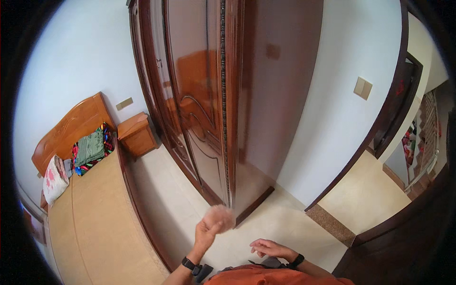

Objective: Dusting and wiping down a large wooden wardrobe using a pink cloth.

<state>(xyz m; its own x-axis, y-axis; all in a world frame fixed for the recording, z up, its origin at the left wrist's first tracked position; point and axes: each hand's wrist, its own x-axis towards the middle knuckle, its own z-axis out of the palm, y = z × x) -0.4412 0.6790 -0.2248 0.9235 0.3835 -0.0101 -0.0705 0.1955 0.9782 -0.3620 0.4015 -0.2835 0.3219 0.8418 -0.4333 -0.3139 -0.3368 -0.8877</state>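
My left hand (206, 233) grips a fluffy pinkish pad or cloth (219, 218), whose exact kind I cannot tell. It is held in front of the lower corner of a glossy dark-wood wardrobe (231, 142); whether it touches the wood is not clear. My right hand (269, 247) hangs over the pale floor near my waist, fingers apart and slightly curled, with nothing in it. Black bands circle both wrists. The wardrobe's polished door and side reflect the room.
On the left stands a wooden bed (96, 213) with pillows and folded textiles, beside a wooden nightstand (137, 137). A light switch (363, 88) is on the right wall, near a doorway with a stone threshold (331, 224). A dark door (402, 245) stands at lower right.
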